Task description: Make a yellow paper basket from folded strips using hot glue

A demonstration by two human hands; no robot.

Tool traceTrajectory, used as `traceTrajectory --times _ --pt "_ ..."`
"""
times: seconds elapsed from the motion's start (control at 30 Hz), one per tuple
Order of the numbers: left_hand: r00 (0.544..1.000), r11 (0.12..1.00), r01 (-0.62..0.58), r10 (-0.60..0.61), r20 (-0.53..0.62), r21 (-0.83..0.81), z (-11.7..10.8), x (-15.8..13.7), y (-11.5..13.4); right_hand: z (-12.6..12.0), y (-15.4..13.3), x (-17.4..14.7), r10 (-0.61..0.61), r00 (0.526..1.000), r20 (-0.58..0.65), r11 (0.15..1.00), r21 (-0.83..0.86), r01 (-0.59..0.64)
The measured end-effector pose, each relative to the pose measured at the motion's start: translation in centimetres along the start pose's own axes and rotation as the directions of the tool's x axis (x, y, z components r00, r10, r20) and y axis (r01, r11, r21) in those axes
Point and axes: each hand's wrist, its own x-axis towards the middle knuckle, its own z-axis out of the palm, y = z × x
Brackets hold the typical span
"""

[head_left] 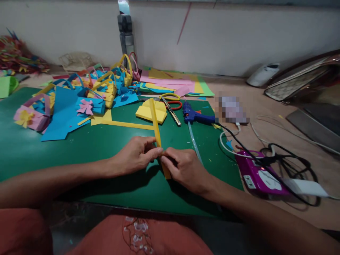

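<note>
A narrow yellow paper strip (155, 124) runs away from me over the green mat, its near end below my fingers. My left hand (139, 152) pinches the strip from the left side, thumb toward the right. From the right, my right hand (183, 164) grips the same strip, its fingertips meeting the left thumb. Just beyond lies a folded yellow paper piece (143, 111), partly behind the strip's far end. Another yellow strip (127, 124) lies flat to the left, its right end by the held strip.
Small paper baskets (106, 92) and blue sheets (62, 117) crowd the left. Behind the strip lie scissors (175, 105) and a utility knife (172, 114). A blue glue gun (198, 116), a phone (233, 109) and a purple power strip (260, 173) with cables lie right.
</note>
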Motion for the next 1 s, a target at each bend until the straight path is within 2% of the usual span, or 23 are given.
traceTrajectory --times 0.1,0.27,0.43,0.6,0.73,0.8,1.0 --pt "0.999 0.994 -0.036 0.035 0.015 0.100 0.2 -0.2 0.0 0.5 0.1 -0.1 -0.094 0.995 0.025 0.995 0.028 0.093" --pt "0.999 0.973 -0.018 0.009 0.042 0.230 -0.2 -0.2 0.0 0.7 0.0 -0.1 -0.199 0.980 0.023 0.980 0.036 0.198" --pt "0.995 0.956 -0.044 0.016 0.100 0.289 -0.9 -0.2 -0.4 0.6 0.4 -0.2 -0.193 0.981 0.022 0.981 0.010 0.193" --pt "0.996 0.925 -0.062 0.032 0.085 0.375 -1.5 -0.3 -1.4 0.2 1.1 -0.2 -0.190 0.981 -0.044 0.982 0.012 0.191" --pt "0.991 0.853 -0.131 0.116 0.062 0.505 -1.8 -0.1 -2.3 -0.1 1.5 0.0 -0.208 0.972 -0.107 0.978 -0.027 0.206" --pt "0.991 0.828 -0.137 0.112 0.078 0.544 -1.9 -0.1 -2.5 -0.3 1.5 0.2 -0.209 0.969 -0.127 0.978 -0.046 0.205" --pt "0.987 0.886 -0.144 0.097 0.128 0.442 -2.1 0.0 -1.9 -0.4 2.0 0.5 -0.192 0.971 -0.143 0.981 -0.068 0.184"
